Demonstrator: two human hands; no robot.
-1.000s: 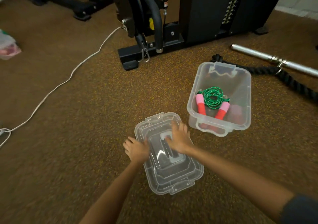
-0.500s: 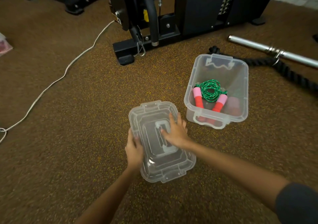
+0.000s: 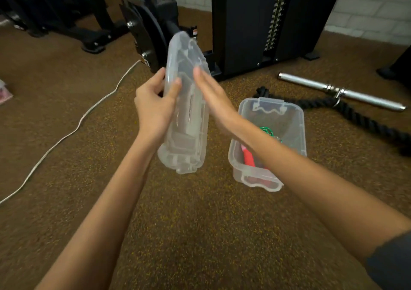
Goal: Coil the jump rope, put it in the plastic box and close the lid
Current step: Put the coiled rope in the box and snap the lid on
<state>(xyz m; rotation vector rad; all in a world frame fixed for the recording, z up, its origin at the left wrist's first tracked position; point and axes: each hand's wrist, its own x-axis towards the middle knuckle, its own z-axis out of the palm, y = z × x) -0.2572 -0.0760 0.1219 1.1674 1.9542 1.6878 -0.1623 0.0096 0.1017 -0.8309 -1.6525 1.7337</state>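
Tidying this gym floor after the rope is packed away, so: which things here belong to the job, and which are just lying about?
Part of the job:
lid, held up by the left hand and right hand
plastic box
jump rope inside the box

Lying about:
white cord
metal bar
thick black rope
weight machine

Even, soft indoor light falls across the brown floor with barely any shadows, the forearms smear with motion blur, and the wide lens bends the edges.
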